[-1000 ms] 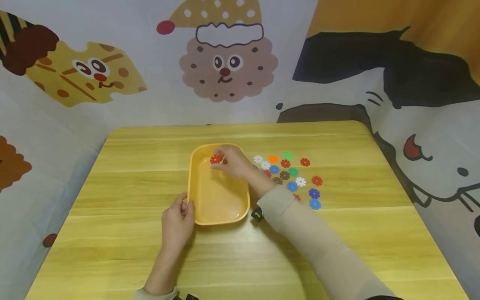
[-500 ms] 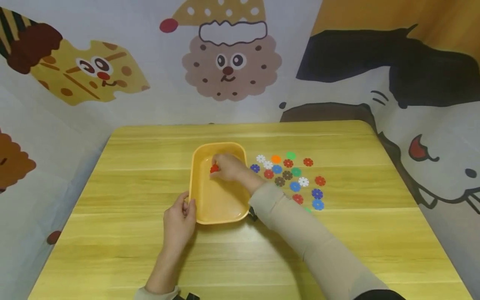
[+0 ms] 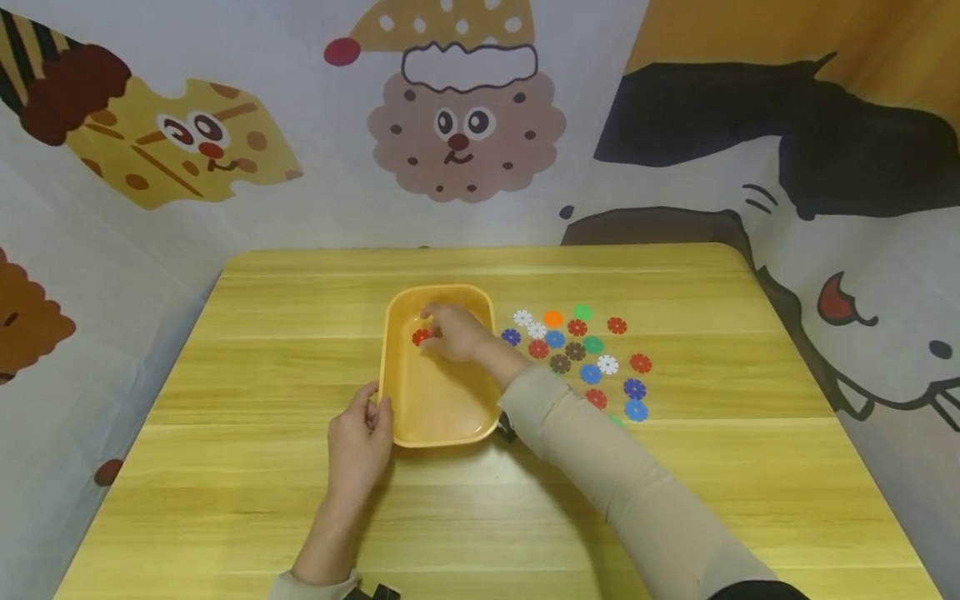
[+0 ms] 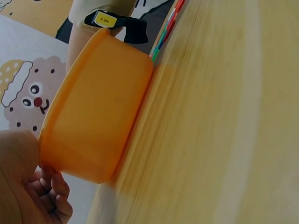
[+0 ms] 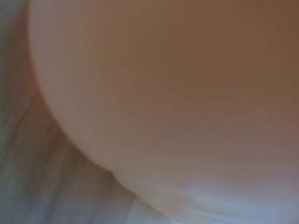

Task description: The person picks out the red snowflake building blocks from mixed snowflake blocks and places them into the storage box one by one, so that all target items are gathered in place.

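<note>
An orange plastic tub (image 3: 450, 439) sits mid-table. My left hand (image 3: 367, 417) grips its near left corner, thumb on the rim; in the left wrist view the fingers (image 4: 52, 198) curl under the tub (image 4: 98, 121). My right hand (image 3: 431, 332) reaches down inside the tub, with a red flower-shaped piece (image 3: 421, 337) at its fingertips. Whether the fingers still pinch that piece is unclear. The right wrist view is a close orange-pink blur.
Several flower-shaped pieces (image 3: 576, 351) in red, blue, white, green, orange and brown lie on the wooden table (image 3: 675, 467) right of the tub. Cartoon-printed cloth walls (image 3: 465, 125) stand behind and beside the table. A black wrist strap (image 4: 114, 21) shows past the tub.
My right hand has lowered the red piece from above the tub's far rim down into the tub and slightly left. The left hand has stayed on the tub's corner.
</note>
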`<state>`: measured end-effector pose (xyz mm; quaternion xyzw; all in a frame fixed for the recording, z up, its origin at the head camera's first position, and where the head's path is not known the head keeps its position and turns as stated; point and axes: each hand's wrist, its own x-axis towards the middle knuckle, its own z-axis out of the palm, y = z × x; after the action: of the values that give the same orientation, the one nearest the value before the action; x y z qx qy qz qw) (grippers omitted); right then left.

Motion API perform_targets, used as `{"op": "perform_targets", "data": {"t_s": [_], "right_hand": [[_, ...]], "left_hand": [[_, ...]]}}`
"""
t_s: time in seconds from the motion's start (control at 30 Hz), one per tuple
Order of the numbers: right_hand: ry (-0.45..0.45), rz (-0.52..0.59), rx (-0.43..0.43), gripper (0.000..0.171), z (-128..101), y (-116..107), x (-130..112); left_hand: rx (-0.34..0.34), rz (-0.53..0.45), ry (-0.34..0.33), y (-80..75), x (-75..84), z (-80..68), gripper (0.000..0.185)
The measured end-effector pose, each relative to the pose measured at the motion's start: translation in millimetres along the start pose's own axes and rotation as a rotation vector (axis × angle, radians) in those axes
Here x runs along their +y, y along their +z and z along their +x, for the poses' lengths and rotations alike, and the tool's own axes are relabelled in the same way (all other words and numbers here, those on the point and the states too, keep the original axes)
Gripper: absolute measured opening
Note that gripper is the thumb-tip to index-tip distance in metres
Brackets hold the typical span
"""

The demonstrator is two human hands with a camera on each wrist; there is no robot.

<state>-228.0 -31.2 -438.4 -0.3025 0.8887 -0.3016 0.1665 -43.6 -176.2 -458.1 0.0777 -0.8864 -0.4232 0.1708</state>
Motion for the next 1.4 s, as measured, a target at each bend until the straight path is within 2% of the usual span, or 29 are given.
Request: {"op": "perform_targets", "data": {"t_s": [0.23, 0.57, 0.83, 1.03, 1.4], "right_hand": [[-0.086, 0.015, 0.058, 0.041, -6, -2, 0], [-0.186, 0.048, 0.120, 0.044, -30, -15, -5], [-0.219, 0.034, 0.164, 0.047, -49, -25, -3], [-0.208, 0.012, 0.205, 0.048, -61, -32, 5], [-0.241, 0.056, 0.311, 0.040, -76, -42, 23]], "left_hand": [[0.010, 0.007, -0.017, 1.8, 1.6, 0.0, 0.029], [0.018, 0.004, -0.043, 1.9, 3.3, 0.8, 0.030], [0.022, 0.009, -0.042, 1.9, 1.7, 0.7, 0.030], [0.020, 0.013, -0.049, 1.6, 2.0, 1.4, 0.030], [0.001, 0.009, -0.046, -1.1, 4.3, 1.2, 0.031]]}}
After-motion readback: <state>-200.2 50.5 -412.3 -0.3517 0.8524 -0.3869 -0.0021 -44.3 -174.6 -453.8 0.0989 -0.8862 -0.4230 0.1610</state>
